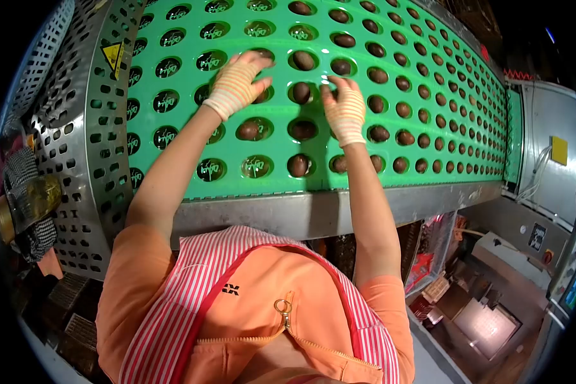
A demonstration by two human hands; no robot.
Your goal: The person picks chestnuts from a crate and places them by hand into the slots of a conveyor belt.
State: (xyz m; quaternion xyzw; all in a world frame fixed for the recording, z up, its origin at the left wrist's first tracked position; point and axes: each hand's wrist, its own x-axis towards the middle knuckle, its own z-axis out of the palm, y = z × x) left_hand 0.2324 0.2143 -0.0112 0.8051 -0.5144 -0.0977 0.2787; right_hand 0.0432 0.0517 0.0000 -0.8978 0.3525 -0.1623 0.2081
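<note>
A green sheet (192, 121) with rows of round cups runs under both my hands, and brown eggs (302, 130) lie in many of the cups. My left hand (238, 83), in a striped fingerless glove, reaches over a cup, fingers stretched out and thumb apart. Its fingertips are at an egg in the upper cup, partly hidden. Below the thumb, another egg is partly covered by the hand. My right hand (344, 110), gloved alike, hovers with loosely bent fingers between an egg (301, 93) and a darker egg (341, 66). Nothing shows between its fingers.
At left, cups hold no egg and show white print (168, 101). A perforated metal guard (77, 134) with a yellow warning sign (112, 59) borders that side. The metal rail (269, 214) runs along my front. A grey machine housing (547, 134) stands at right.
</note>
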